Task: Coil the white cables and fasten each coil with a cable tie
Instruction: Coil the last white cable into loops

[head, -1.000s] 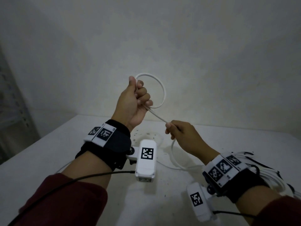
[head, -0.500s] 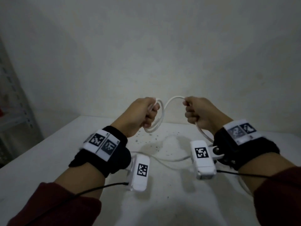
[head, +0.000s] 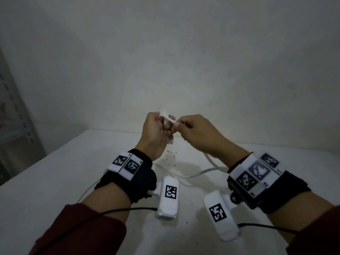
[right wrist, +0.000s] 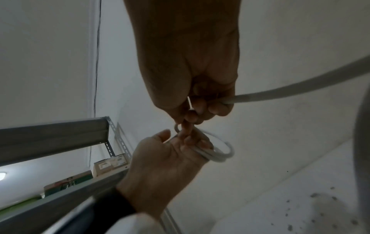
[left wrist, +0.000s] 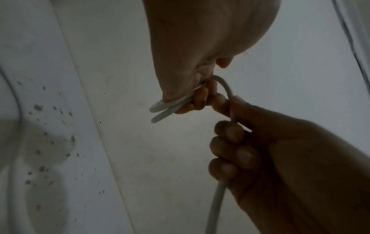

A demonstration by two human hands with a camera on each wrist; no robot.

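Both hands raised above the table (head: 55, 181), meeting fingertip to fingertip. The left hand (head: 156, 133) curls its fingers through a small coil (right wrist: 216, 152) of a few turns of white cable (head: 207, 171), pinching the loops at their top. The right hand (head: 198, 137), just beside it, closes round the free run of cable and feeds the next turn across. From under the right hand the remaining length drops to the table and trails between the wrists. Judged progress: coiling of this cable begun, much still unwound; no cable tie visible; fastening remains.
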